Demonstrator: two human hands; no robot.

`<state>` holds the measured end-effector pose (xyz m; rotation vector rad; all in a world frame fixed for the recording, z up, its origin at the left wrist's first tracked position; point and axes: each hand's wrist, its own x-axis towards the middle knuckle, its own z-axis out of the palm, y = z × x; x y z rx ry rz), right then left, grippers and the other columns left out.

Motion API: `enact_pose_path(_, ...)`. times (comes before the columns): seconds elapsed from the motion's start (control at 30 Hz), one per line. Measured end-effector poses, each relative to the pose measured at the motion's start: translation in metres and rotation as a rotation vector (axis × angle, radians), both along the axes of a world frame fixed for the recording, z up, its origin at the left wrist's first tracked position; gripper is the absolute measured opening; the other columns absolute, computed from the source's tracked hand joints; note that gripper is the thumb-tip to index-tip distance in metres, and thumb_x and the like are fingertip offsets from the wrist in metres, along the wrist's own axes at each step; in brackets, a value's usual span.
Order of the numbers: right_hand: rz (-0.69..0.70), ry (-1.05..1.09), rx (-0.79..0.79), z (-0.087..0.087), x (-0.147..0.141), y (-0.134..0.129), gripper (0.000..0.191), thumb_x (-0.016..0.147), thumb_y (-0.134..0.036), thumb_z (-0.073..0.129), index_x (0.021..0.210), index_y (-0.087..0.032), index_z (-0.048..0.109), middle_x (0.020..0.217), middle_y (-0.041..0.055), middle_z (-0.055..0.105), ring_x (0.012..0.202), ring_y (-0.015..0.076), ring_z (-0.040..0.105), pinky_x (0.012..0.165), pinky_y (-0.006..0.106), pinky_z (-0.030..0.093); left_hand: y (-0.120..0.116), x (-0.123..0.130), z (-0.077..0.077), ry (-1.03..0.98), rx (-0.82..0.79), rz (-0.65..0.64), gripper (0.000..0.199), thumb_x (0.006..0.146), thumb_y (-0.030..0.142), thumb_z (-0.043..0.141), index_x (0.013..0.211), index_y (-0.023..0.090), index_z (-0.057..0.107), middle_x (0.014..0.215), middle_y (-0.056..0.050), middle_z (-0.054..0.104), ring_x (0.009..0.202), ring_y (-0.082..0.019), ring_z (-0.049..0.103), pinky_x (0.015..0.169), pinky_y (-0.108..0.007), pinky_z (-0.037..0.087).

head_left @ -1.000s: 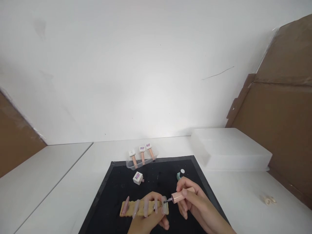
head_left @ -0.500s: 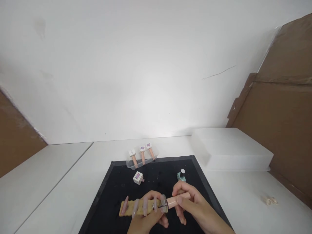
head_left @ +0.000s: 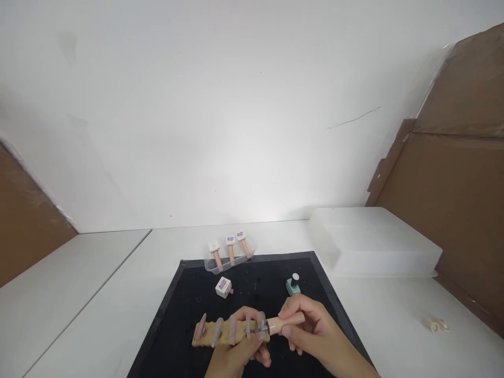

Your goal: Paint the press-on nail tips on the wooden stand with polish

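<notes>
A yellowish strip (head_left: 226, 336) bearing several long nail tips lies across my left hand (head_left: 238, 357), whose fingers grip its right part from below and behind. My right hand (head_left: 311, 333) pinches a pink polish cap (head_left: 286, 322) between thumb and fingers. The cap's dark brush (head_left: 260, 329) points left and meets the nail tips at the strip's right end; exactly which one it touches is too small to tell. Behind the strip, an uncapped white square bottle (head_left: 224, 287) lies tilted on the black mat (head_left: 189, 294).
Three pink-capped bottles rest in a clear tray (head_left: 214, 269) at the mat's back edge. A teal bottle (head_left: 293, 285) with a black cap stands beyond my right hand. At the right are a white translucent box (head_left: 378, 241) and small beige rings (head_left: 434, 325). Cardboard flanks both sides.
My right hand and the pink cap have shifted slightly left, with the brush. The strip in my left hand has moved a little left and up.
</notes>
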<state>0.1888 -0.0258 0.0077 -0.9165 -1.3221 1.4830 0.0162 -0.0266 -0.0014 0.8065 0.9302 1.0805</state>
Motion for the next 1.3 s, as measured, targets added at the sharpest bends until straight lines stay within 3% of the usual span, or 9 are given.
enact_pose_path(0.17,-0.05,-0.047,0.202,0.003,-0.002,-0.002,0.008,0.076,-0.023,0.071,0.073,-0.019,0.064,0.071,-0.0005,0.056,0.051,0.009,0.045,0.047,0.022,0.04,-0.001,0.0,0.004,-0.01,-0.003,0.028,0.036,0.054,0.042,0.084,0.071,0.017,0.065,0.046,0.006,0.059,0.041,-0.009,0.056,0.046,-0.021,0.048)
enact_pose_path(0.3,-0.047,-0.053,0.267,0.001,-0.002,-0.003,0.003,0.078,-0.017,0.067,0.076,-0.019,0.068,0.078,0.0024,0.059,0.047,0.0084,0.047,0.041,0.021,0.042,-0.002,0.0,0.002,-0.029,0.01,0.026,0.037,0.054,0.043,0.084,0.07,0.016,0.064,0.047,0.006,0.059,0.04,-0.008,0.056,0.045,-0.02,0.048)
enact_pose_path(0.57,-0.02,-0.109,0.409,0.007,0.001,-0.007,0.02,0.084,-0.012,0.059,0.086,-0.024,0.075,0.088,0.0069,0.066,0.052,0.0103,0.056,0.042,0.02,0.05,-0.004,-0.001,0.003,-0.046,0.001,0.025,0.037,0.054,0.043,0.084,0.07,0.016,0.065,0.045,0.006,0.058,0.039,-0.008,0.055,0.043,-0.019,0.048)
enact_pose_path(0.77,-0.125,-0.178,0.636,0.008,0.0,-0.006,0.039,0.076,-0.002,0.064,0.102,-0.029,0.071,0.087,0.0063,0.07,0.059,0.0143,0.061,0.047,0.021,0.049,-0.006,-0.002,0.007,-0.073,-0.01,0.026,0.036,0.054,0.042,0.084,0.069,0.016,0.064,0.046,0.007,0.056,0.039,-0.006,0.054,0.044,-0.019,0.047)
enact_pose_path(1.3,-0.204,-0.316,0.886,0.014,-0.007,-0.01,0.031,0.076,0.007,0.054,0.08,-0.023,0.062,0.085,0.0055,0.064,0.066,0.0155,0.063,0.055,0.023,0.049,-0.009,-0.003,0.012,-0.044,-0.026,0.031,0.039,0.053,0.045,0.084,0.071,0.017,0.064,0.05,0.006,0.058,0.043,-0.008,0.055,0.046,-0.021,0.049)
